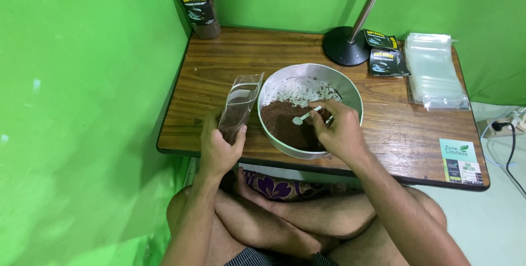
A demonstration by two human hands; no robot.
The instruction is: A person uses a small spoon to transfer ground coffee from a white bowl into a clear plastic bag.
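The left hand (pixel 218 146) has its fingers (pixel 239 132) wrapped closed around the lower part of a clear plastic pouch (pixel 239 107), held upright with its mouth open and some brown powder inside, just left of the round metal pan (pixel 350 92) on the wooden surface (pixel 405 129). The right hand (pixel 341 130) has its fingers (pixel 323 107) pinched narrow on the handle of a small white spoon (pixel 304 116), whose bowl points toward the pouch and hovers over the brown powder (pixel 284 128) heaped in the pan. Beyond the right fingers lie dark sachets (pixel 385 55) and a stack of clear bags (pixel 436 71); beyond the left fingers, a filled pouch (pixel 198 9) stands at the surface's far corner.
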